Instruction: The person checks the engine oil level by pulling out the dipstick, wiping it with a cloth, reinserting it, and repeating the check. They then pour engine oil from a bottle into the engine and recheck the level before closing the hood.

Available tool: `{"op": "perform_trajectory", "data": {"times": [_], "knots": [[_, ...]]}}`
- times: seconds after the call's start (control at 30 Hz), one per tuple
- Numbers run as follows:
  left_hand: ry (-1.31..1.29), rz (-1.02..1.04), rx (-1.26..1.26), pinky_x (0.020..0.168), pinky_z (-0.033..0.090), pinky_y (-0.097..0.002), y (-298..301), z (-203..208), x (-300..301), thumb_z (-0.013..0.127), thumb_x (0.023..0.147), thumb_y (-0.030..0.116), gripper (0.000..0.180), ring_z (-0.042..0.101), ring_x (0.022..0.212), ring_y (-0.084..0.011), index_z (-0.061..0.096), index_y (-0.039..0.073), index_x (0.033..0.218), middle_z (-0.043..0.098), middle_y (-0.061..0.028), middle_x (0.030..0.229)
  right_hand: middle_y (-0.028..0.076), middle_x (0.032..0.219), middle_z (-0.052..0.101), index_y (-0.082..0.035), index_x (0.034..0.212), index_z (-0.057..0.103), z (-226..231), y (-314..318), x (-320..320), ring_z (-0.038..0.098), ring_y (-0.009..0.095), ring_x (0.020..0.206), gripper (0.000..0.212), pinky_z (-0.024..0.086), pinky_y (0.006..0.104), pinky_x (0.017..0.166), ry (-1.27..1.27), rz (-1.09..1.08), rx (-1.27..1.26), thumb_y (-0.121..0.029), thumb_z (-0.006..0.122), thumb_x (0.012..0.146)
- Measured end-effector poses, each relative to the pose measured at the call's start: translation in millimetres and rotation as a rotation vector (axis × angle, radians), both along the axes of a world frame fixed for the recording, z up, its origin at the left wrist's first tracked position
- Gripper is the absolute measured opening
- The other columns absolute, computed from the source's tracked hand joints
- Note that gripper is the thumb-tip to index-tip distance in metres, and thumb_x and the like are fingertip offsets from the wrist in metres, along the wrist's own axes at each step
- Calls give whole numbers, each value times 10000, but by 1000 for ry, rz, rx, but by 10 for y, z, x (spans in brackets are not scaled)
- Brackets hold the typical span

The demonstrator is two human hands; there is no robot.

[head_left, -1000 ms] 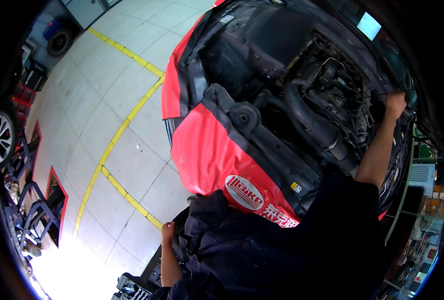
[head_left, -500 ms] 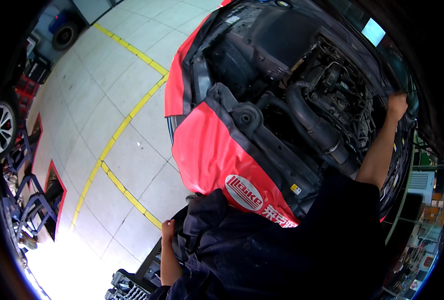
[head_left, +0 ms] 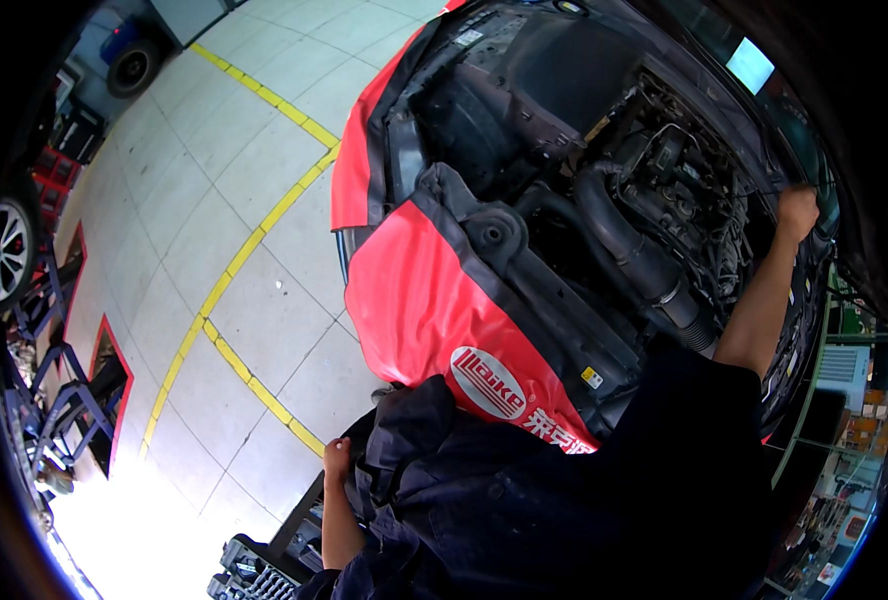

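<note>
My right arm stretches over the front of an open engine bay (head_left: pixel 654 190). At its far right edge my right hand (head_left: pixel 797 212) is closed, but what its fingers grip is hidden. A thick black air hose (head_left: pixel 619 235) curves across the bay, left of that forearm. Low on the left, my left hand (head_left: pixel 337 460) is closed too, beside my dark clothing and a dark edge; I cannot make out anything in it. Between my hands, a red fender cover (head_left: pixel 404 280) with a black border drapes over the car's front edge.
An open case of sockets (head_left: pixel 254 572) lies at the lower left, near my left forearm. Yellow lines (head_left: pixel 214 290) cross the tiled floor. Farther left are a blue scissor lift (head_left: pixel 69 405), a car wheel (head_left: pixel 9 250) and red crates (head_left: pixel 54 170). Shelving (head_left: pixel 849 460) stands at the right.
</note>
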State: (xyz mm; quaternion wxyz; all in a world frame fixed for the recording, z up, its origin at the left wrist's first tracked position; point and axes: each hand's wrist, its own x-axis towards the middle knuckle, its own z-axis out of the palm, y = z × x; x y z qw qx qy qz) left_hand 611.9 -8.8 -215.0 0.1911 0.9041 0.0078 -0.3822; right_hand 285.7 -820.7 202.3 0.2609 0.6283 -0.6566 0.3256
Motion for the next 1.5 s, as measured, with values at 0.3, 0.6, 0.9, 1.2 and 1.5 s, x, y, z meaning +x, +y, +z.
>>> {"op": "perform_trajectory", "data": {"times": [0.3,0.6,0.9,1.2,1.5], "knots": [[3,15,-15,761,465,-393,3,11,-2,554,799,380,387,607,882,-334,648,36,950,639,-201,902,304,897,594,31,883,583,64,11,12,577,451,873,357,468,491,784,-34,-18,4,-283,418,843],[14,20,-45,755,462,-397,-43,7,-54,555,805,363,376,604,879,-335,648,24,941,637,-207,892,273,995,583,-38,1007,580,-22,-129,-133,550,437,954,352,442,486,836,51,28,89,-308,420,850],[41,-40,-116,760,462,-398,-372,-125,51,550,815,355,381,601,883,-336,637,-2,917,637,-201,889,110,835,633,-88,839,619,177,-1402,-723,611,252,717,189,492,388,609,1353,-417,-50,-208,474,825],[10,231,-10,765,473,-423,-35,355,-427,488,801,378,401,589,886,-366,648,22,894,620,-210,922,66,875,532,-96,874,549,-1961,1292,2314,516,190,756,112,432,351,619,-103,964,473,-148,496,791],[24,388,-83,829,449,-415,-66,-79,-346,478,786,322,392,569,945,-372,636,1,946,607,-209,993,120,1044,464,-58,1014,493,-2413,1006,3209,471,253,914,235,410,385,743,99,789,607,-139,505,794]]}}
